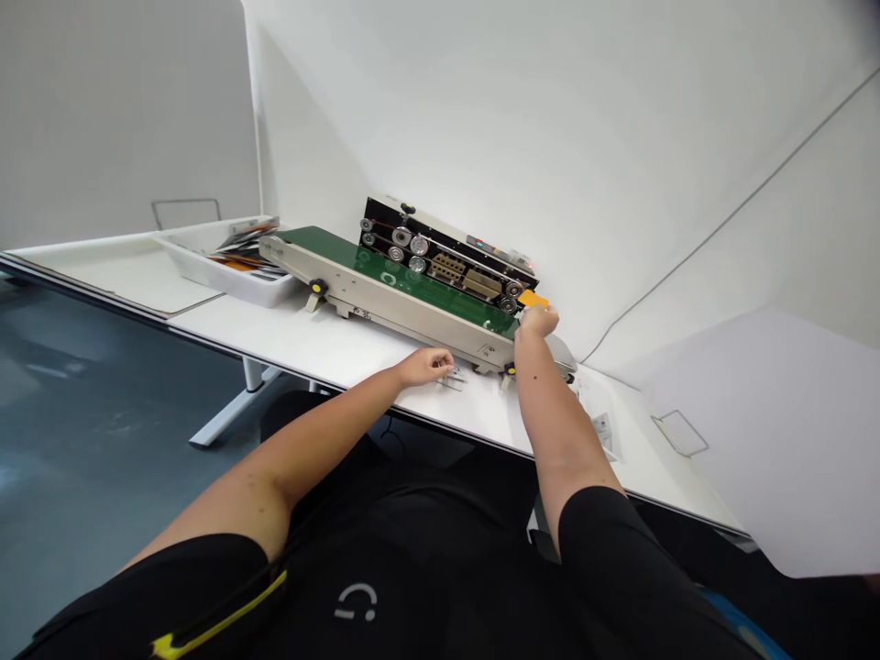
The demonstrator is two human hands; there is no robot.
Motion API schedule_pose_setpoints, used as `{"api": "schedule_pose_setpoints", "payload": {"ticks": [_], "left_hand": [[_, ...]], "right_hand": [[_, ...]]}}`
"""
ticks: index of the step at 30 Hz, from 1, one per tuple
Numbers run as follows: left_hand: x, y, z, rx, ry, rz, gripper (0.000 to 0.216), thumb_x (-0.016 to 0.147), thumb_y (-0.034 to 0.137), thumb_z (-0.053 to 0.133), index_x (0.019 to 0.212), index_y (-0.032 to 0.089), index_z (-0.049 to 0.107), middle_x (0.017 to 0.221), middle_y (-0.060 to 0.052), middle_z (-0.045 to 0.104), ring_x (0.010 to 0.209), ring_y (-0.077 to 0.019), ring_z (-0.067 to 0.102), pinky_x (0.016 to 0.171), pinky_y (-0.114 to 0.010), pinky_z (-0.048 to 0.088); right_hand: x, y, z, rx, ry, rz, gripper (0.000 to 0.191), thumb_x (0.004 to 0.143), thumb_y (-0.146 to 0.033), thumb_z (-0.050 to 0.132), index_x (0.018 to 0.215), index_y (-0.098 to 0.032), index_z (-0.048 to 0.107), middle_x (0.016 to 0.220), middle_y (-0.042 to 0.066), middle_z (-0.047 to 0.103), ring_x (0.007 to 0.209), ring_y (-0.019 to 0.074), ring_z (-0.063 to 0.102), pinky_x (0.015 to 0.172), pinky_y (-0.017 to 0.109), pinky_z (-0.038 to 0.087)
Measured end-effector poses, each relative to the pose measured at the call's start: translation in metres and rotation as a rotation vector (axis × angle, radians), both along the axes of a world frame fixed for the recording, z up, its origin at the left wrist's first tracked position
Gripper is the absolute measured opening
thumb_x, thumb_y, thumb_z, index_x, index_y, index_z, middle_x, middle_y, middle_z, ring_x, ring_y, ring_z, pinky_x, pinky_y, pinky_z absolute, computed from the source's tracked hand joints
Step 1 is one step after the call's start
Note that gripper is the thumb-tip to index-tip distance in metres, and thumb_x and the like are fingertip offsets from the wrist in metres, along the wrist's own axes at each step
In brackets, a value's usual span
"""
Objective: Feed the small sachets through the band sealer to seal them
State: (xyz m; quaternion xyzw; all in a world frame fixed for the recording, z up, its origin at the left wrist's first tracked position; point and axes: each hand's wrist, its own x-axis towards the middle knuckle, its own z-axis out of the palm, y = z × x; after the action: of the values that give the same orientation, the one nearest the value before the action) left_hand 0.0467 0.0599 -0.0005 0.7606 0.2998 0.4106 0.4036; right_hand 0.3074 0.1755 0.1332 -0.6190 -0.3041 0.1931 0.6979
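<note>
Two hands out. My right hand [537, 321] is closed on an orange sachet [533, 299], which sticks out past my fingertips, against the far end of the sealer [412, 316]. It looks light and thin, likely slippery, so pinch it flat at the edge. Right arm reaches straight forward. Left of that grip, my left hand [427, 367] lies curled on a small metal bracket [452, 378]; can't tell if it's holding it.

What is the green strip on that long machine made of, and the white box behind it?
The long green conveyor belt looks like rubber or plastic: it is smooth and a bit glossy, and light shines on it. The white rectangular tray looks like moulded plastic, with plain, dull walls and a rounded rim, though I can't be sure from here.
</note>
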Motion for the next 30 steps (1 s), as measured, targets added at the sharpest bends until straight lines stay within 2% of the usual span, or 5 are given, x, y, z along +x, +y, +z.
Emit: {"api": "schedule_pose_setpoints", "payload": {"ticks": [11,19,22,26,30], "left_hand": [[0.001,0.003,-0.004,-0.025,-0.002,0.006,0.033,0.084,0.049,0.072,0.086,0.016,0.067,0.066,-0.002,0.069,0.060,-0.0147,0.061,0.060,-0.024,0.046],[-0.001,0.002,-0.004,-0.021,0.040,0.002,0.037,0.084,0.053,0.069,0.085,0.017,0.067,0.069,-0.003,0.070,0.062,-0.0155,0.063,0.061,-0.025,0.047],[-0.002,0.001,-0.003,-0.001,0.057,0.010,0.034,0.086,0.050,0.068,0.085,0.017,0.067,0.068,-0.002,0.070,0.061,-0.0148,0.061,0.061,-0.025,0.046],[-0.001,0.000,-0.001,0.053,0.077,0.053,0.023,0.085,0.040,0.067,0.083,0.017,0.069,0.068,-0.001,0.070,0.063,-0.0151,0.061,0.062,-0.024,0.044],[-0.001,0.002,-0.002,0.121,0.098,0.106,0.011,0.078,0.027,0.067,0.082,0.018,0.072,0.073,0.001,0.071,0.067,-0.0149,0.061,0.065,-0.023,0.043]], "right_hand": [[-0.017,0.003,0.001,-0.056,0.075,0.197,0.018,0.082,-0.011,0.066,0.076,-0.019,0.051,0.053,-0.004,0.056,0.041,0.0071,0.049,0.034,0.013,0.035],[-0.049,0.005,0.008,-0.125,0.095,0.337,0.017,0.092,-0.020,0.067,0.100,-0.019,0.051,0.061,-0.003,0.063,0.047,0.0101,0.059,0.042,0.015,0.046],[-0.052,-0.011,0.009,-0.073,-0.148,0.211,0.032,0.088,-0.031,0.074,0.111,-0.021,0.054,0.073,-0.001,0.066,0.059,0.0135,0.063,0.053,0.021,0.050],[-0.061,-0.062,-0.022,0.173,-0.621,0.086,0.034,0.097,-0.036,0.054,0.128,-0.022,0.057,0.083,0.001,0.066,0.079,0.0187,0.063,0.080,0.030,0.052],[-0.071,-0.116,-0.090,0.222,-0.915,0.608,0.028,0.091,-0.034,0.059,0.115,-0.024,0.070,0.082,0.004,0.068,0.078,0.0207,0.063,0.087,0.032,0.051]]}}
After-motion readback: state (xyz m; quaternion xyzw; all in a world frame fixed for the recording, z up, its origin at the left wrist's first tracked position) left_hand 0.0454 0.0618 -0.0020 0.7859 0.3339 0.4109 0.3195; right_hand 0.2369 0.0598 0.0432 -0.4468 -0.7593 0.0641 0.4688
